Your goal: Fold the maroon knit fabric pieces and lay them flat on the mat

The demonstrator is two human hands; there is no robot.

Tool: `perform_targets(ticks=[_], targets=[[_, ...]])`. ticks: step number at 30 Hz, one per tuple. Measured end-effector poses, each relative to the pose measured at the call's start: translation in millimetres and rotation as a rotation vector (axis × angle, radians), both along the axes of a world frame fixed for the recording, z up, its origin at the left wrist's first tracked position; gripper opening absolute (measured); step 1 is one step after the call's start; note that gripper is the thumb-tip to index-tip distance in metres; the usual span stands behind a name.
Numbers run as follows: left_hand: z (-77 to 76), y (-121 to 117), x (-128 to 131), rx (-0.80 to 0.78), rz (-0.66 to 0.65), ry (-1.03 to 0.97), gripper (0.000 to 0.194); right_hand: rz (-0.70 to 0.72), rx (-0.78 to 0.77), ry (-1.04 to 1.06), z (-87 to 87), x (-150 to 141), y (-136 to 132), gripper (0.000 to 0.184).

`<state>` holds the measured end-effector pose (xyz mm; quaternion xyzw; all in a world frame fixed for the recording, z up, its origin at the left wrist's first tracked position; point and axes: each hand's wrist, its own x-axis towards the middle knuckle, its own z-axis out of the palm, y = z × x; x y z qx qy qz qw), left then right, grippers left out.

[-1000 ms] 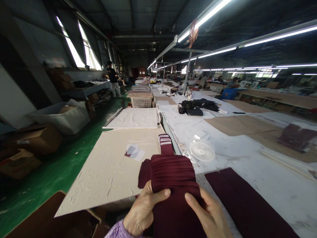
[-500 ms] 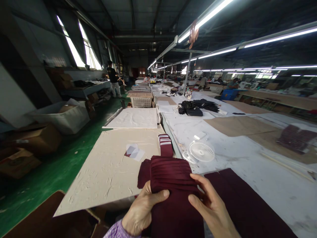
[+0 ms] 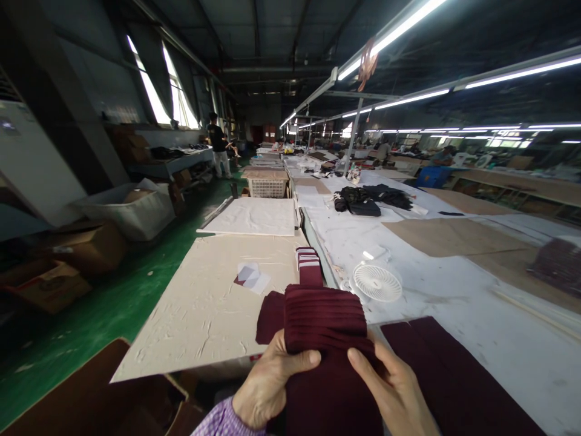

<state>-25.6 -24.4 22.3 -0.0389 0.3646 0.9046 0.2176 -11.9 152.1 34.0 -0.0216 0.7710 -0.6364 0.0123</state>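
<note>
A thick stack of maroon fabric pieces [image 3: 324, 312] is held up in front of me, its upper edges fanned into ridges. My left hand [image 3: 272, 378] grips its left side, thumb lying on the front face and fingers hidden behind. On the opposite side my right hand [image 3: 393, 378] holds the stack, thumb on the front and fingers curled round behind the edge. Behind the stack lies another maroon piece [image 3: 269, 318] on the cream board [image 3: 181, 315]. Farther back is a bundle of maroon pieces with white bands [image 3: 309, 266].
A small white fan [image 3: 377, 281] lies on the white-covered table [image 3: 454, 303], with a large maroon cloth [image 3: 449, 369] at right. Small white and maroon scraps [image 3: 252, 277] rest on the cream board. Cardboard boxes [image 3: 79, 245] stand on the green floor. A person [image 3: 218, 145] stands far left.
My right fingers have moved from the stack's upper right edge to behind it. The view has shifted slightly left. Both hands still hold the stack.
</note>
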Motion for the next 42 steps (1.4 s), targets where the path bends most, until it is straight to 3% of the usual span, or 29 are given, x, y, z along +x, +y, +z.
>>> perform_targets(ticks=[7,13,17,25,28,32,34,37,42], targets=[[-3.3,-0.5,2.3,-0.006,0.002,0.027,0.027,0.002,0.089,0.048,-0.8,-4.2,1.0,0.038],[-4.6,0.5,2.0,0.000,0.008,-0.004,0.017,-0.062,0.134,0.072,-2.4,-3.4,-1.0,0.034],[-6.9,-2.6,2.7,-0.013,0.009,-0.044,0.019,-0.143,0.048,0.024,-4.4,-2.8,0.5,0.039],[-9.3,-9.6,4.9,-0.005,-0.003,-0.023,0.019,-0.121,-0.199,-0.027,3.6,0.2,-6.7,0.037],[-7.9,-10.9,4.5,-0.012,0.023,-0.037,0.019,-0.044,-0.236,-0.079,3.5,4.4,-12.2,0.036],[-5.8,-13.5,2.9,0.000,0.060,-0.076,0.020,-0.104,-0.140,-0.044,-5.0,6.7,-14.4,0.040],[-5.4,-15.0,2.6,0.006,0.072,-0.082,0.020,-0.179,-0.027,0.107,-10.0,5.3,-11.3,0.039],[-6.1,-17.0,3.6,-0.009,0.086,-0.095,0.022,-0.147,0.145,0.315,-12.9,1.2,-4.2,0.028],[-6.7,-19.2,5.2,-0.008,0.046,-0.070,0.026,0.002,0.057,0.126,-8.1,-3.0,-2.2,0.029]])
